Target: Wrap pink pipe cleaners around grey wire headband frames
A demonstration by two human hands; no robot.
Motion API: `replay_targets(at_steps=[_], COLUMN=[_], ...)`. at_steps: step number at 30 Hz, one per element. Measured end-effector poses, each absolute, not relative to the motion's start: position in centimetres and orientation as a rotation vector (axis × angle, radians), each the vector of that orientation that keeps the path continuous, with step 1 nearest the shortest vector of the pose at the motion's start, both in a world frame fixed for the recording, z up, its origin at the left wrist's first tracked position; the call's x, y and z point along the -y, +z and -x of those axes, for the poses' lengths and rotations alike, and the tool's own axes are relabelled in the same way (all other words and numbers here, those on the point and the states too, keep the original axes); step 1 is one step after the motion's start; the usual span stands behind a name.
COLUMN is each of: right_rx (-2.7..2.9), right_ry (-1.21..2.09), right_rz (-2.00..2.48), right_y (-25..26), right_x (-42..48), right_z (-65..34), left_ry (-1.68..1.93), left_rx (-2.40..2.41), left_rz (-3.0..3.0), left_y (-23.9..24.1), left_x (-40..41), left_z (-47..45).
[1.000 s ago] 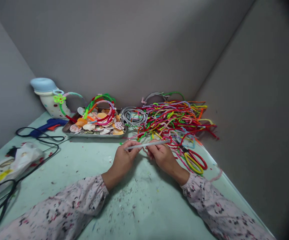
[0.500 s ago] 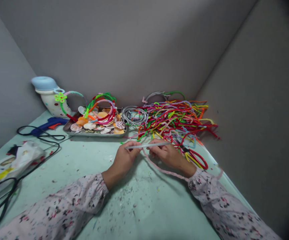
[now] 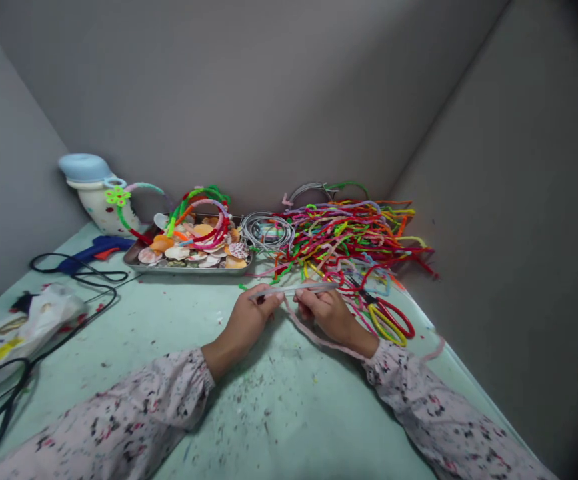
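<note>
A thin grey-white strip (image 3: 289, 289) is held level in front of me between both hands. My left hand (image 3: 247, 323) is closed, pinching its left part between thumb and fingers. On the right part, my right hand (image 3: 333, 316) is closed as well, its fingertips curled around the strip. A fuzzy pink pipe cleaner (image 3: 313, 339) starts near my left fingertips, sags below the strip and passes under my right wrist; its pink end shows beyond the right sleeve. Whether the right fingers also grip the pipe cleaner, I cannot tell.
Behind my hands lie a metal tray (image 3: 189, 269) of shells and fuzzy bands, grey wire rings (image 3: 256, 241) and a pile of coloured pipe cleaners (image 3: 353, 233). Scissors (image 3: 391, 319) rest on the right. A blue glue gun (image 3: 91, 254), its black cord and a plastic bag (image 3: 56, 308) are left.
My right hand and forearm have shifted slightly left, showing more of the scissors. Both hands keep hold of the strip. The whole view has moved slightly.
</note>
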State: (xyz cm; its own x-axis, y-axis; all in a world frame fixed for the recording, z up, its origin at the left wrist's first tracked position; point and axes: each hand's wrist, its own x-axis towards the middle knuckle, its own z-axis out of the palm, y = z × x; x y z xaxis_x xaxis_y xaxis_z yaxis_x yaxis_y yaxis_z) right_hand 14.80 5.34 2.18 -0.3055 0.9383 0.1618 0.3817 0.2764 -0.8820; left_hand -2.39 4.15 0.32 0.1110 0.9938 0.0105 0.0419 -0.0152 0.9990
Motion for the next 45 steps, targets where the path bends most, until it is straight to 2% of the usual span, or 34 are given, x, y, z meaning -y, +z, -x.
replay_targets(at_steps=[6, 23, 45], right_rx=[1.785, 1.822, 1.741], right_ry=[1.104, 1.032, 1.048], right_rz=[1.190, 1.156, 1.197], right_y=[2.2, 1.6, 0.8], right_x=[-5.3, -5.3, -5.5], right_z=[-14.7, -14.7, -14.8], left_ry=[1.074, 1.077, 1.077], left_rx=[-1.184, -1.135, -1.154], left_rz=[-1.250, -1.109, -1.321], left_y=[-0.2, 0.5, -0.1], left_x=[-4.4, -4.2, -4.4], left_z=[2.5, 2.1, 2.5])
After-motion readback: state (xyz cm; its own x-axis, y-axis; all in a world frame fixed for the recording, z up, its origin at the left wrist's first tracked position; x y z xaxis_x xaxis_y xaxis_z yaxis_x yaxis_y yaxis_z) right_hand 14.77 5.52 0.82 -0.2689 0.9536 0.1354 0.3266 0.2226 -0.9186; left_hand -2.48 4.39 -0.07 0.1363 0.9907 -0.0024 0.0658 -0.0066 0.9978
